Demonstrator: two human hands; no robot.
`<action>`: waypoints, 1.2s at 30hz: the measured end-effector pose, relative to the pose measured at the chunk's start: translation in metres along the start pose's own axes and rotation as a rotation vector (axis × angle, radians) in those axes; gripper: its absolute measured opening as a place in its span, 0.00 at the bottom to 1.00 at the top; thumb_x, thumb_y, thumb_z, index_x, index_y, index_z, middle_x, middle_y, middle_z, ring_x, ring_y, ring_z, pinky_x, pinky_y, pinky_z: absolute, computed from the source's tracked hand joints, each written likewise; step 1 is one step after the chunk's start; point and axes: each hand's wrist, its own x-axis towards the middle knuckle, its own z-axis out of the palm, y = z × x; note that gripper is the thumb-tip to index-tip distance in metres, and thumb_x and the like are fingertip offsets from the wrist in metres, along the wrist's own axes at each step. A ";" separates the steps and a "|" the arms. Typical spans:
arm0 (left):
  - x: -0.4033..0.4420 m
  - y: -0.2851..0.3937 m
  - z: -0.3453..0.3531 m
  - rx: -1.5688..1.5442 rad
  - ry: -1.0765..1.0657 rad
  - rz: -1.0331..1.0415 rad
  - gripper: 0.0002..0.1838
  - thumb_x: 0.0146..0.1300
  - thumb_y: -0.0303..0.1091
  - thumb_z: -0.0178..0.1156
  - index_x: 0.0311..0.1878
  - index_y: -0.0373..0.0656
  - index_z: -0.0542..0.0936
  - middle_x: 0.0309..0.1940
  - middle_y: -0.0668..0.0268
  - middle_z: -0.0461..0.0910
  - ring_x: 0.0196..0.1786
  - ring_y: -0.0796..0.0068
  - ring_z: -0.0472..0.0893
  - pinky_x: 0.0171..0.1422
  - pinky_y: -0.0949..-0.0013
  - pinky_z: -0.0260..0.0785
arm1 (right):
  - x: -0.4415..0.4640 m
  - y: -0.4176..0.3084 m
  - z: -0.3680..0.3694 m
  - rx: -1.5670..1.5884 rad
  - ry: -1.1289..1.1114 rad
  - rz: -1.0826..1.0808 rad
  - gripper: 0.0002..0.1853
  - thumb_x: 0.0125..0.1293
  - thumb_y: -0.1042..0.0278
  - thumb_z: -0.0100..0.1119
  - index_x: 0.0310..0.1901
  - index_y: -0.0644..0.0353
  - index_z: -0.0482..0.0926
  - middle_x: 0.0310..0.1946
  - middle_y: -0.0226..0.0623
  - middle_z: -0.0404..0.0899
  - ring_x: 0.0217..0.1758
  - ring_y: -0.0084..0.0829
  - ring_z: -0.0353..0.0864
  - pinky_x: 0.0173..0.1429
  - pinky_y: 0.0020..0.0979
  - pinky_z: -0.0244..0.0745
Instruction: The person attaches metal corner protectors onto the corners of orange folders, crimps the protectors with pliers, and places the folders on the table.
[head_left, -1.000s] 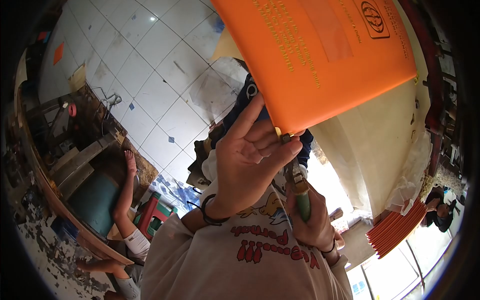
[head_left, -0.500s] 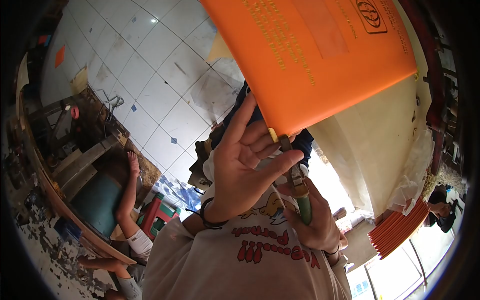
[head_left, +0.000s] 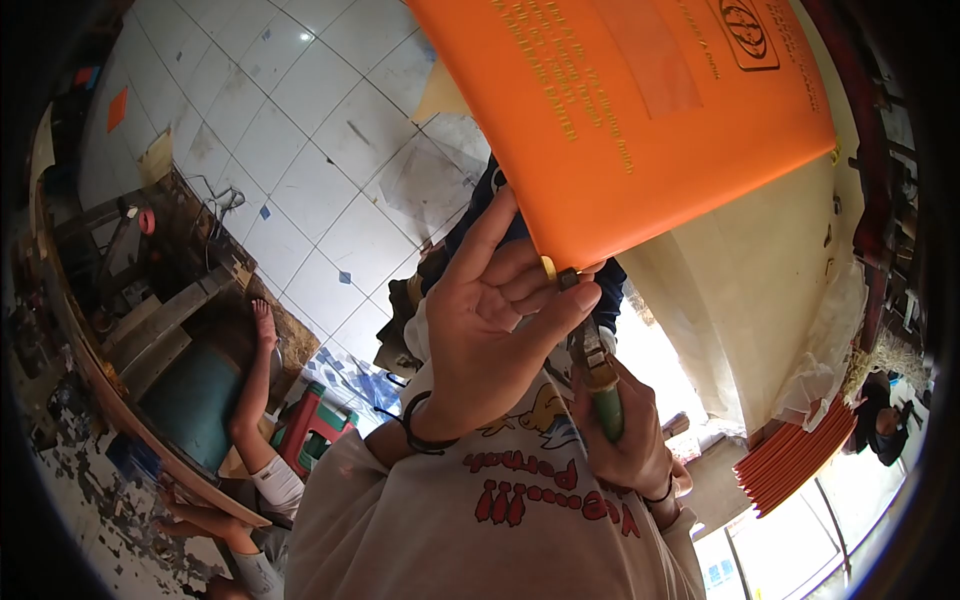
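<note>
An orange folder (head_left: 640,140) with gold lettering and an emblem fills the upper middle of the head view. A small gold metal piece (head_left: 548,268) sits on its near corner. My left hand (head_left: 490,320) holds this corner, its index finger along the side, some fingers curled under the edge and the thumb beside the tool. Lower right, my right hand (head_left: 630,440) grips the green handle of a metal hand tool (head_left: 592,355). The tool's tip meets the corner beside the gold piece; its jaws are partly hidden.
Orange folders (head_left: 795,455) are stacked at the right near pale sheeting (head_left: 720,310). Another person's bare leg (head_left: 255,400) shows at the left, by a red and green stool (head_left: 308,430). Wooden pieces (head_left: 165,320) lie beyond, beside the tiled floor (head_left: 300,150).
The folder and tool tip shift slightly left, then back right. My hands keep their hold with small movements.
</note>
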 end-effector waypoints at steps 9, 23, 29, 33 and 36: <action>-0.001 0.001 -0.003 0.035 -0.044 0.023 0.45 0.59 0.12 0.63 0.76 0.35 0.49 0.56 0.47 0.77 0.60 0.61 0.79 0.64 0.65 0.76 | 0.004 -0.001 -0.011 0.115 -0.239 0.126 0.20 0.57 0.85 0.57 0.52 0.66 0.77 0.44 0.49 0.72 0.41 0.46 0.77 0.46 0.36 0.73; -0.002 -0.003 0.000 0.066 -0.026 0.057 0.44 0.58 0.12 0.63 0.75 0.34 0.51 0.55 0.50 0.78 0.58 0.64 0.81 0.63 0.66 0.76 | 0.002 0.001 -0.017 0.108 -0.185 0.071 0.22 0.52 0.87 0.53 0.52 0.70 0.75 0.50 0.56 0.74 0.50 0.52 0.80 0.52 0.37 0.75; 0.000 -0.001 0.004 0.020 0.023 0.036 0.42 0.59 0.12 0.62 0.74 0.33 0.52 0.53 0.51 0.79 0.56 0.64 0.82 0.61 0.67 0.77 | -0.001 0.007 -0.005 0.060 -0.060 0.024 0.22 0.46 0.87 0.50 0.48 0.72 0.73 0.43 0.55 0.73 0.41 0.54 0.78 0.44 0.35 0.74; 0.001 -0.002 0.002 0.017 0.013 0.044 0.42 0.59 0.12 0.62 0.74 0.33 0.52 0.53 0.50 0.79 0.56 0.64 0.82 0.61 0.66 0.77 | 0.001 0.007 -0.009 0.083 -0.129 0.088 0.23 0.45 0.87 0.50 0.48 0.73 0.72 0.42 0.54 0.73 0.40 0.54 0.77 0.44 0.35 0.74; 0.001 -0.001 0.003 0.023 0.020 0.024 0.42 0.59 0.12 0.62 0.74 0.33 0.52 0.54 0.50 0.79 0.57 0.63 0.81 0.62 0.66 0.77 | 0.004 0.005 -0.015 0.046 -0.187 0.093 0.21 0.55 0.87 0.50 0.53 0.77 0.71 0.36 0.48 0.79 0.36 0.38 0.80 0.47 0.35 0.76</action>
